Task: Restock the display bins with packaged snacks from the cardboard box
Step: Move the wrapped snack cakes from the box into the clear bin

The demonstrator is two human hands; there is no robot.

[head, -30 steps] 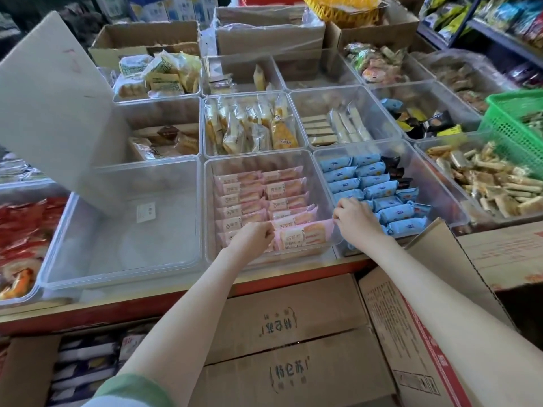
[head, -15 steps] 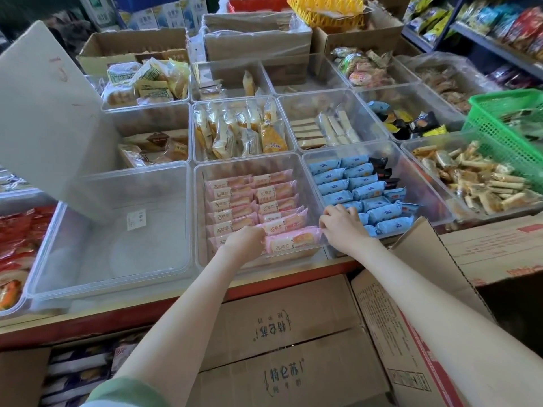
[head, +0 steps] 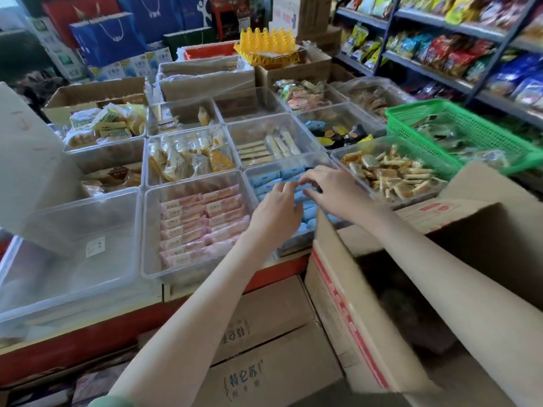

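now both hands (head: 308, 198) over blue snack packs (head: 266, 183), fingertips touching packs.

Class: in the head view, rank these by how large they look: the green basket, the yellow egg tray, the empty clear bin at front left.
1. Empty clear bin, though nearness to the camera inflates it.
2. Green basket.
3. Yellow egg tray, which sits farthest back.

small shop interior, daylight soft. metal shelving (head: 458, 39) along the right wall carried bagged goods. blue gift bags (head: 108, 36) stood at the back. the desk (head: 73, 345) had a red front edge.
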